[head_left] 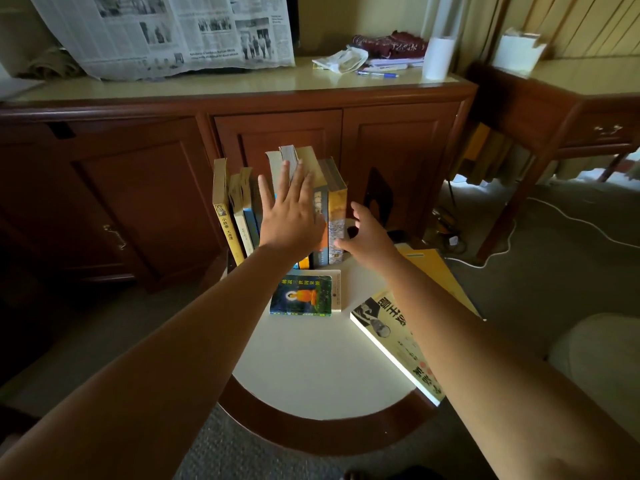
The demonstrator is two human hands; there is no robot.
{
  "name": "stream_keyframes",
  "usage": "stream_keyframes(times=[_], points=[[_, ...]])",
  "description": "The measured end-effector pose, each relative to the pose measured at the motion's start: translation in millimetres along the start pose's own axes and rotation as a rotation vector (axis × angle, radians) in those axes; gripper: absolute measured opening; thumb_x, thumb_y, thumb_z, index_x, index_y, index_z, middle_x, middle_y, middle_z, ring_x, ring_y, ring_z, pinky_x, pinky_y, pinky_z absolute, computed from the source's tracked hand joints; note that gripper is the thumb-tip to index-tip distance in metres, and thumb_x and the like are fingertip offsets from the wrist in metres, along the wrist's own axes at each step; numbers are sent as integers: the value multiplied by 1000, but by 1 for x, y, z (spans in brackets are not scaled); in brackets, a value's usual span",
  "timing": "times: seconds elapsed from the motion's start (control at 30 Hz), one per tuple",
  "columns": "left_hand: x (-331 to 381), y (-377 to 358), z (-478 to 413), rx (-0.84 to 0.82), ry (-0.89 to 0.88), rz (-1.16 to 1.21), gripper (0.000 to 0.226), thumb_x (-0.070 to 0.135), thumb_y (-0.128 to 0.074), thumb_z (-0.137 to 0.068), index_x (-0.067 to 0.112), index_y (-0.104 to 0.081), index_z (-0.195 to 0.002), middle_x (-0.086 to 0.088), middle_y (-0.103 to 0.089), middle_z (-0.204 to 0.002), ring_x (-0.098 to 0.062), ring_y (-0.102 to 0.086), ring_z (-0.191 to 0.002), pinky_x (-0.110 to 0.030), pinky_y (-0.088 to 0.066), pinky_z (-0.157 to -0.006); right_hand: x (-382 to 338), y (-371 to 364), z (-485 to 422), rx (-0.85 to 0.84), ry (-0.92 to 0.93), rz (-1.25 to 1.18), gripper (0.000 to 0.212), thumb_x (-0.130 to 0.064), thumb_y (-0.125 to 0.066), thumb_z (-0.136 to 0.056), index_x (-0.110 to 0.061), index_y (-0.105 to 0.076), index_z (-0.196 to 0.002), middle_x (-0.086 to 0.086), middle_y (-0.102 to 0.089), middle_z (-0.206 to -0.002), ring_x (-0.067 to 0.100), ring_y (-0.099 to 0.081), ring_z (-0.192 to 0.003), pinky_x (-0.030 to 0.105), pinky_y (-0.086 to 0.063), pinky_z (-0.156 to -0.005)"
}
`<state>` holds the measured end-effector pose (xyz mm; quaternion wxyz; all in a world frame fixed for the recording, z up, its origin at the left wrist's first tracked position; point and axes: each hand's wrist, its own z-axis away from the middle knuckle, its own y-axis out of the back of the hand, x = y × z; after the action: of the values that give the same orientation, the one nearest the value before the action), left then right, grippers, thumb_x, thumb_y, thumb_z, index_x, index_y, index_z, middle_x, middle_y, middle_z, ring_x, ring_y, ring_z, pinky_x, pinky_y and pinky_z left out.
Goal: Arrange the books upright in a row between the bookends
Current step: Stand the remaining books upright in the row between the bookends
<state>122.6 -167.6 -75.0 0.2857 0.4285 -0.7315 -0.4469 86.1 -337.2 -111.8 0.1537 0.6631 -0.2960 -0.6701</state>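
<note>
Several books (335, 209) stand upright in a row at the far side of a round white table (311, 368). My left hand (291, 213) lies flat, fingers apart, against the spines in the middle of the row. My right hand (367, 237) is open, its fingers touching the foot of the rightmost book. A black bookend (377, 194) stands to the right, a gap away from the row. The left bookend is hidden. A small green book (301, 295) lies flat in front of the row. A large pale book (391, 337) and a yellow book (433, 271) lie at the right.
A brown wooden cabinet (277, 133) stands right behind the table, with a newspaper (166, 32), a paper roll (439, 58), a pen and cloths on top. A wooden side table (554, 109) is at the right. A white cable (561, 216) runs over the carpet.
</note>
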Motion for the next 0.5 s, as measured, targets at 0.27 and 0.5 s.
stream_keyframes(times=[0.27,0.5], points=[[102,-24,54,-148,-65,477,50,29,-49,-105,15,-41,-153,-9,-50,-153,-26,-47,-140,-47,-38,-119,78,88,74,275,-235,114,44,-27,-70,-92,-17,-58,-133,-4,-64,-125,17,-63,-114,33,-51,-90],[173,-91,66,-684,21,472,42,31,-44,-106,10,-49,-142,-17,-53,-146,-31,-54,-129,-47,-42,-110,131,119,101,103,-617,206,32,-23,-64,-96,-1,-66,-119,17,-68,-118,34,-64,-108,48,-52,-98]])
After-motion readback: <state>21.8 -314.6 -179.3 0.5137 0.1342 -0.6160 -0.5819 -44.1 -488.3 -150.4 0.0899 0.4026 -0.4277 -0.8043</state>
